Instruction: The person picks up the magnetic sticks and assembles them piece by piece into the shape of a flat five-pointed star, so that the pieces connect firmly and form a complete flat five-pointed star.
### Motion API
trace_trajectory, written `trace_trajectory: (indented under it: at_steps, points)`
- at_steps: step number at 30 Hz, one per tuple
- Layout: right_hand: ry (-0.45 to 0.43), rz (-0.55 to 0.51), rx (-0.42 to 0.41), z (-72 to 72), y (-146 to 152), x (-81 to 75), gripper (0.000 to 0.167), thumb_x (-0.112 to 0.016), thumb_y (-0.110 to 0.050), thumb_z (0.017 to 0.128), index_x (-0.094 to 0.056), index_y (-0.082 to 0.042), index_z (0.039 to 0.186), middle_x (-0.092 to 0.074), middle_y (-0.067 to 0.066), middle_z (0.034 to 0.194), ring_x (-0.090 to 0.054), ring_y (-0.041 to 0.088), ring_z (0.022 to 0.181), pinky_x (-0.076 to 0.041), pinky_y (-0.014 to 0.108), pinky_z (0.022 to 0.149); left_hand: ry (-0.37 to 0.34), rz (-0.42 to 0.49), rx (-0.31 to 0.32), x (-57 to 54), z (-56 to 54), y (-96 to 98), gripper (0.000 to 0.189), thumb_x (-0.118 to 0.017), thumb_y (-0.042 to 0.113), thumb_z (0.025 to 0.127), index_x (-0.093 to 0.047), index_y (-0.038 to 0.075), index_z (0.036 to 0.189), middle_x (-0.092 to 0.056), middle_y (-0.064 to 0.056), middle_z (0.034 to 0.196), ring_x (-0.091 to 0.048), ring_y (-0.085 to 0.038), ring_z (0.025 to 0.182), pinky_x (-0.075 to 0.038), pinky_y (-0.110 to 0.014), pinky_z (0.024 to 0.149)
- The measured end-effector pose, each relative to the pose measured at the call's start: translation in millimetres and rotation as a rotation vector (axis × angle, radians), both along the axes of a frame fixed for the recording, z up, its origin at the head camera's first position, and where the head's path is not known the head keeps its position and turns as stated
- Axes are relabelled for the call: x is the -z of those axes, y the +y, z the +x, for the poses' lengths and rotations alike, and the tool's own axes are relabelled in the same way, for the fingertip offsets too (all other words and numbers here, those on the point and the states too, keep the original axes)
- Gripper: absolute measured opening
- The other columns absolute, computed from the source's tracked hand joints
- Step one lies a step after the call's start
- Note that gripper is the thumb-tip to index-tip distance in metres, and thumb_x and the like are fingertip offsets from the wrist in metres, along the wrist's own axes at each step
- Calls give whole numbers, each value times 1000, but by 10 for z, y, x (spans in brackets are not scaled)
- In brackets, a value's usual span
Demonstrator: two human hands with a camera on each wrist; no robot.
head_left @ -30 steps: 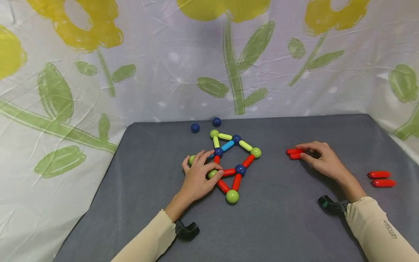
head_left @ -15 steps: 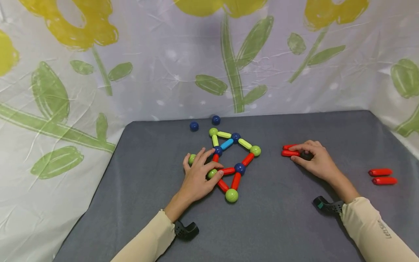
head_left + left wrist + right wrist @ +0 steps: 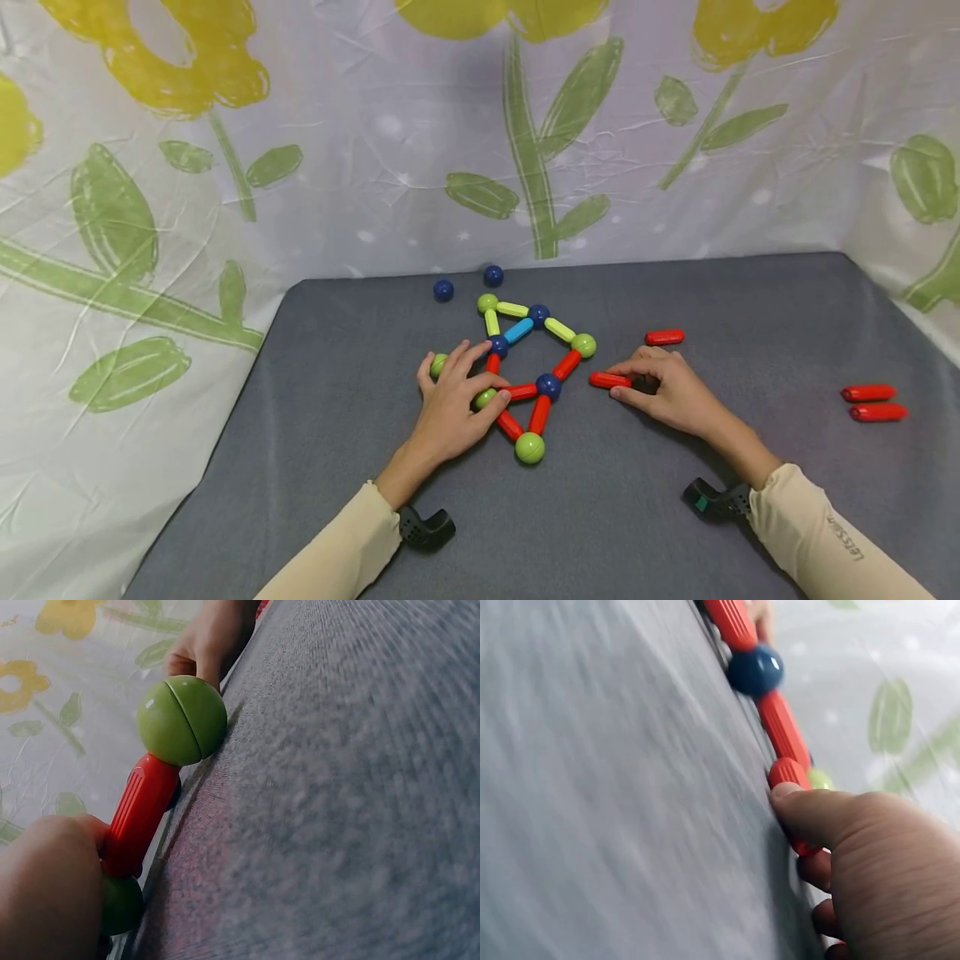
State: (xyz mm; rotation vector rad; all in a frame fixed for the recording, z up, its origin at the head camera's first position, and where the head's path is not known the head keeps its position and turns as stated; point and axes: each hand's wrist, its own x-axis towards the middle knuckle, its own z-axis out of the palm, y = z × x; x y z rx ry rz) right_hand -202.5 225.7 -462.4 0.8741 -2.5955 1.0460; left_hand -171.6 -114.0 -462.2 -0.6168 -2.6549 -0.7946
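Note:
A flat structure of magnetic rods and balls lies on the table; one red rod (image 3: 540,414) joins a blue ball (image 3: 549,386) to a green ball (image 3: 529,448). My left hand (image 3: 453,412) holds the structure's left side, bent fingers and thumb around a green ball (image 3: 486,399) that they partly cover. Between right thumb and fingers, my right hand (image 3: 667,392) pinches a loose red magnetic rod (image 3: 609,380), just right of the structure. In the right wrist view the thumb presses along that rod (image 3: 787,772); a structure rod (image 3: 783,727) shows behind it.
One red rod (image 3: 664,337) lies behind my right hand. Two more red rods (image 3: 873,402) lie at the far right. Two loose blue balls (image 3: 443,290) sit near the table's back edge, before a flowered curtain (image 3: 360,167).
My right hand has drawn one red rod away from the pair and carried it left and nearer, towards the structure. The other rod stays behind. My left hand has kept its place.

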Motion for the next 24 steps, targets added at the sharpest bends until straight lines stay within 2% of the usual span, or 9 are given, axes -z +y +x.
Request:
trace_trajectory:
  at_steps: [7,14,24]
  points:
    - [-30,7,-20,112,-194,-7,23,-84,-19,84,-79,-19,106,-57,-12,81,-44,4,70,-25,29,73,-11,-5,-3,4,-3,4,22,-61,43,99,-79,29,101,-49,-4,156,-35,-40,150,-1,-70,115]
    - [-19,15,-10,134,-254,14,23,-85,-21,83,-79,-22,106,-56,-12,79,-43,4,69,-26,28,73,2,3,2,7,-6,-5,21,-62,41,99,-79,29,100,-51,-5,155,-36,-41,149,-1,-71,114]
    - [-18,-32,-21,190,-315,21,24,-84,-21,85,-78,-24,108,-55,-12,79,-42,5,67,-26,28,71,21,10,3,1,1,-1,19,-64,39,98,-79,28,99,-52,-6,153,-38,-42,148,-2,-72,114]
